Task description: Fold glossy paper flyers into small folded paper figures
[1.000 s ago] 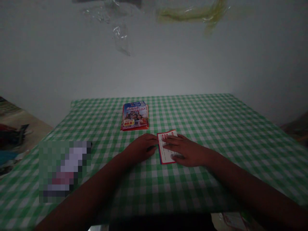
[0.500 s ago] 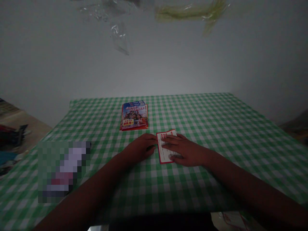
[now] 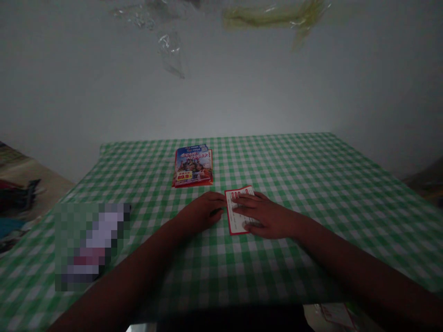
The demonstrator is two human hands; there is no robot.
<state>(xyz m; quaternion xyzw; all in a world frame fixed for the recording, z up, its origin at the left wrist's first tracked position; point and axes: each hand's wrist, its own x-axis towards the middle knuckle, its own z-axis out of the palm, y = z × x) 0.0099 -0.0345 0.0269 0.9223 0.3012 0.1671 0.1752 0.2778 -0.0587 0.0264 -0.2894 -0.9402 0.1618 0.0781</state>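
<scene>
A white leaflet with a red border (image 3: 236, 224) lies on the checked cloth in front of me, its upper edge slightly lifted. My right hand (image 3: 268, 216) rests flat across its right part, fingers spread, hiding much of the print. At the leaflet's left edge are the fingertips of my left hand (image 3: 206, 210). That hand is loosely curved, with the thumb apart from the fingers and nothing visible between them. Farther back and to the left sits a small stack of colourful flyers (image 3: 194, 168), the top one blue and red with "89.9" printed on it.
A green and white checked tablecloth (image 3: 277, 161) covers the table, which meets a pale wall (image 3: 221, 101). Left of my left forearm lies a pixelated long object (image 3: 104, 235). Clear and yellowish tape (image 3: 263, 18) clings to the wall. Blurred items lie on the floor at left.
</scene>
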